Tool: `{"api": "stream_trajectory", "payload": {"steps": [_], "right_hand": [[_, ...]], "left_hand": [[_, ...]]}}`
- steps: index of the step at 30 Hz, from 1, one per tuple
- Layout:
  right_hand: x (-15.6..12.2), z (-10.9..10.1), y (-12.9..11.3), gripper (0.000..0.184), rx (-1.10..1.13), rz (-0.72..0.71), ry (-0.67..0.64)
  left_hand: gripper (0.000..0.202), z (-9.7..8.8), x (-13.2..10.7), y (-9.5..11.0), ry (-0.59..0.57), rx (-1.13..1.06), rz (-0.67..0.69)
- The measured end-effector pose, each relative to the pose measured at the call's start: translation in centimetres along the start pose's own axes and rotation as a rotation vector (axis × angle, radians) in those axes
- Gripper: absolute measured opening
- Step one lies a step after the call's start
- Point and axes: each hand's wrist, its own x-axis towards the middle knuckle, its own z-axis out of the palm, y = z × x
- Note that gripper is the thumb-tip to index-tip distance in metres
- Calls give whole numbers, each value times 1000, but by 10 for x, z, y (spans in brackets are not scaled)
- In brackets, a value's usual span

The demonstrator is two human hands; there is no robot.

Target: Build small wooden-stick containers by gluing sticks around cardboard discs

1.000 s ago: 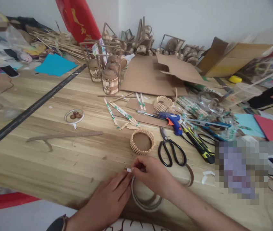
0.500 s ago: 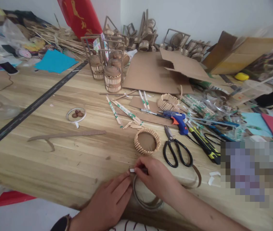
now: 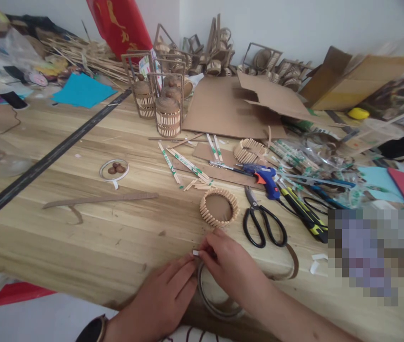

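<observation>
At the near edge of the table, both hands meet over a thin ring-shaped coil, which looks like a brown strip wound round. My right hand pinches with thumb and forefinger at a small white piece of tape. My left hand has its fingers pressed together, their tips touching the tape's left end; its thumb is hidden. Just beyond the fingers stands a round basket of short wooden sticks with a brown base. Black-handled scissors lie right of it, and a brown strip curls out beside my right forearm.
A blue glue gun and yellow-black cutter lie to the right. Wrapped sticks, a second stick ring and cardboard are farther back. A white tape roll encircles brown beads. Finished baskets stand behind.
The view has shifted very slightly. Both hands stay at the white piece of tape, with hardly any visible movement of the fingers.
</observation>
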Motion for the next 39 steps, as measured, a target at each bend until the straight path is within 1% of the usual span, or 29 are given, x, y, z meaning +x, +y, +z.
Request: {"api": "stream_trajectory", "payload": {"steps": [3, 8, 11, 14, 17, 21, 24, 32, 36, 39], "right_hand": [[0, -1, -4, 15, -43, 15, -14], [-1, -2, -9, 14, -127, 37, -68], [-2, -2, -12, 16, -153, 30, -74], [-2, -3, -13, 16, -187, 39, -81], [-2, -5, -15, 16, -199, 38, -88], [-1, -7, -15, 16, -199, 36, -111], [0, -8, -15, 15, -210, 37, -123], [1, -12, -18, 17, -235, 36, -153], [1, -12, -16, 17, -225, 24, -154], [1, -11, -14, 17, -214, 0, -143]], "left_hand": [[38, 1, -1, 0, 14, -2, 3], [36, 2, -3, 0, -46, 5, 9], [34, 1, -3, 0, -43, 14, 13], [32, 0, -4, -1, -79, 22, 30], [32, 2, -7, -1, -41, 25, 7], [34, 4, -7, -1, 54, 23, -86], [31, 4, -7, -1, 68, 33, -114], [27, 9, -11, -2, 8, 56, -83], [26, 10, -14, -5, -51, 49, -29], [24, 8, -15, -5, -79, 39, -14]]}}
